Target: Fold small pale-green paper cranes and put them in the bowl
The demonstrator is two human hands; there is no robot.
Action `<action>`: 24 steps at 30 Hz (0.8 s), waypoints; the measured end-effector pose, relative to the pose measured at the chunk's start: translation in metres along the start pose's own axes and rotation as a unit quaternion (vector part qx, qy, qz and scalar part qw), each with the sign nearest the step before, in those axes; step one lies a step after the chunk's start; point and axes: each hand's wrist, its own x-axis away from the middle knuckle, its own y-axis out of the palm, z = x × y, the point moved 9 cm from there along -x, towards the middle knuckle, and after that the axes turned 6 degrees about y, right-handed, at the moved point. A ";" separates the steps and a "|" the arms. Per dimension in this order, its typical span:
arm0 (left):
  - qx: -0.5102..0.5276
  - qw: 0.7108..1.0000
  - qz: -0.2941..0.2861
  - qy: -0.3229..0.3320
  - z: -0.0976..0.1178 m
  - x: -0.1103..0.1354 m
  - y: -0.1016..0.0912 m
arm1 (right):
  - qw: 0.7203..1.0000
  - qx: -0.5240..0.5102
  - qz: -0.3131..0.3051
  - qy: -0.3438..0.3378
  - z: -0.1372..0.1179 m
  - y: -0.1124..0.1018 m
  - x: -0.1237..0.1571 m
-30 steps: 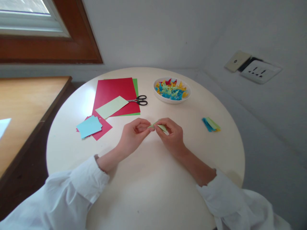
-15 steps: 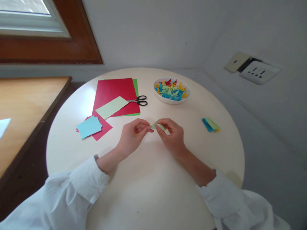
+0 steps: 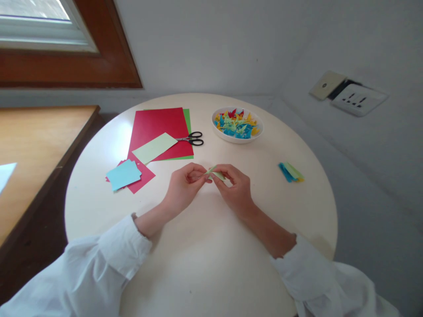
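Note:
A small folded piece of pale green paper (image 3: 216, 173) is pinched between both hands just above the round white table (image 3: 205, 246). My left hand (image 3: 183, 185) grips its left tip with thumb and curled fingers. My right hand (image 3: 233, 187) holds its right part, fingers closed around it. Most of the paper is hidden by my fingers.
Behind the hands lie red and green sheets (image 3: 158, 130), a pale green strip (image 3: 154, 147), black scissors (image 3: 191, 138), light blue squares (image 3: 124, 174) and a white bowl (image 3: 237, 124) of several coloured folded pieces. A small stack of folded papers (image 3: 291, 171) lies to the right. A wooden surface (image 3: 29, 149) stands left.
The hands stay almost in place. The fingers have shifted slightly on the green paper, and its left tip now points up a little more.

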 end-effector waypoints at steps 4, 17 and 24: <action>-0.004 1.000 0.011 -0.003 0.004 0.000 -0.001 | 1.000 0.002 0.006 -0.007 0.001 -0.001 0.000; -0.069 0.997 -0.001 0.036 0.008 -0.001 -0.002 | 0.999 0.011 -0.022 -0.021 -0.002 0.004 -0.001; -0.045 0.999 0.022 0.012 0.009 -0.003 -0.005 | 0.990 0.090 0.041 -0.101 -0.015 -0.007 -0.001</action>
